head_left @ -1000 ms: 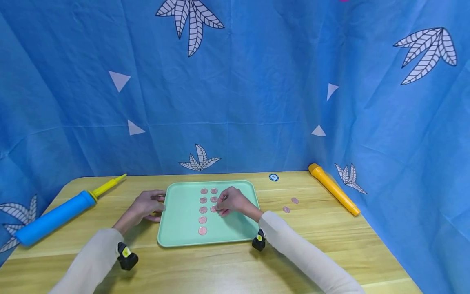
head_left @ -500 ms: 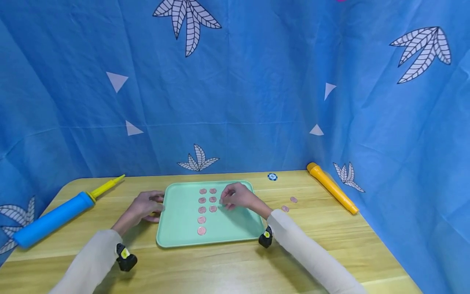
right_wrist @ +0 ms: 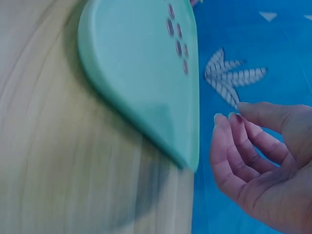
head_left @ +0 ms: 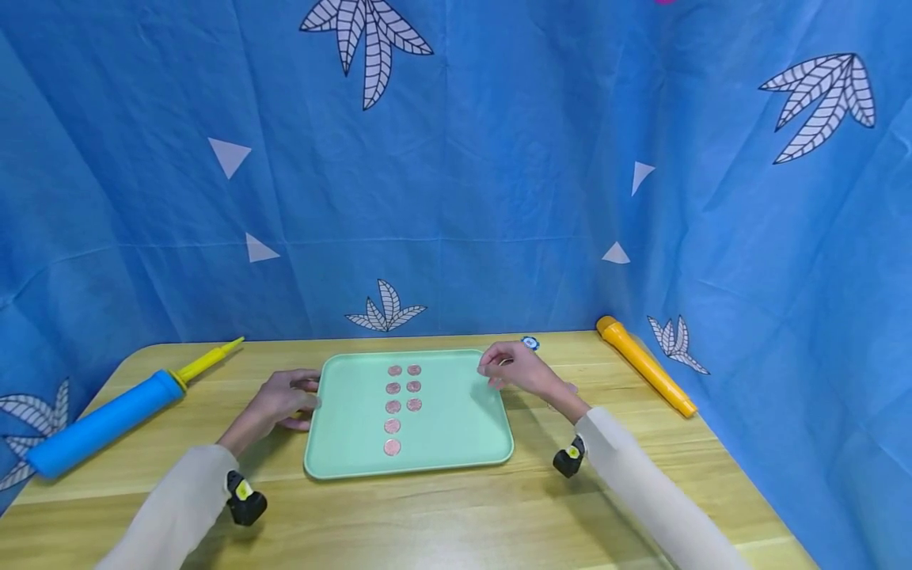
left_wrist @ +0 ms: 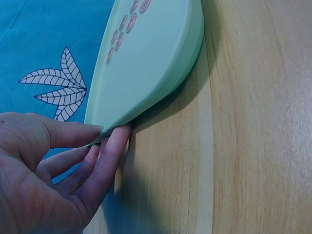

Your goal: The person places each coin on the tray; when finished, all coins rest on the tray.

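A pale green tray (head_left: 456, 427) lies on the wooden table. My left hand (head_left: 274, 400) grips its left edge; in the left wrist view the thumb (left_wrist: 80, 134) rests on the rim and the fingers reach underneath. On the tray are small pinkish, coin-like discs (head_left: 393, 447) in two columns, the left one longer, the right one of three. Over the tray's far right corner hovers my right hand (head_left: 523, 368). Its fingers are loosely bent with nothing between them, as the right wrist view (right_wrist: 263, 161) shows.
A blue and white poker chip (head_left: 530, 343) lies just beyond my right hand. The right wrist mostly covers two loose discs on the table. An orange toy microphone (head_left: 644, 366) is at the right, a blue pump with a yellow nozzle (head_left: 107, 423) at the left. Blue curtain (head_left: 456, 198) behind.
My right hand has let go of the third disc in the right column, lifted off, and moved right to the tray's far right corner. The left hand has stayed at the tray edge.
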A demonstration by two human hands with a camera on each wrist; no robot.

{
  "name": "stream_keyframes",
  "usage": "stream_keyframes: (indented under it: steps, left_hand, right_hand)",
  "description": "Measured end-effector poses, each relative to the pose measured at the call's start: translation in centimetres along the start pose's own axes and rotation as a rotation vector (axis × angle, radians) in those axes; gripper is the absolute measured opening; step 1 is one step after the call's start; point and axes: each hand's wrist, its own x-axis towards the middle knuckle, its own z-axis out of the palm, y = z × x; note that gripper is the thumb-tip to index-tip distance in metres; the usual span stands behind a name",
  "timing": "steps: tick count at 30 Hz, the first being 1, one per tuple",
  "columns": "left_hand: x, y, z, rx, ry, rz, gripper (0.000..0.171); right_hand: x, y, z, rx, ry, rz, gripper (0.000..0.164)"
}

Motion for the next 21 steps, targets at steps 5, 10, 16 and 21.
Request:
stream_keyframes:
  steps: [5, 10, 16, 21]
  left_hand:
    - [0.0, -0.1, 0.0, -0.004, -0.002, 0.009, 0.065]
    - [0.0, -0.2, 0.0, -0.004, -0.002, 0.012, 0.064]
    - [-0.1, -0.2, 0.0, -0.002, -0.003, 0.018, 0.064]
    - [-0.1, -0.1, 0.0, -0.003, -0.001, 0.019, 0.064]
  right_hand:
    - [-0.7, 1.0, -2.2, -0.049, 0.071, -0.002, 0.017]
    - [-1.6, 2.0, -4.1, -0.073, 0.107, 0.029, 0.018]
    - [-2.5, 3.3, -6.0, -0.113, 0.122, 0.035, 0.021]
    - [-3.1, 5.1, -7.4, -0.144, 0.124, 0.018, 0.024]
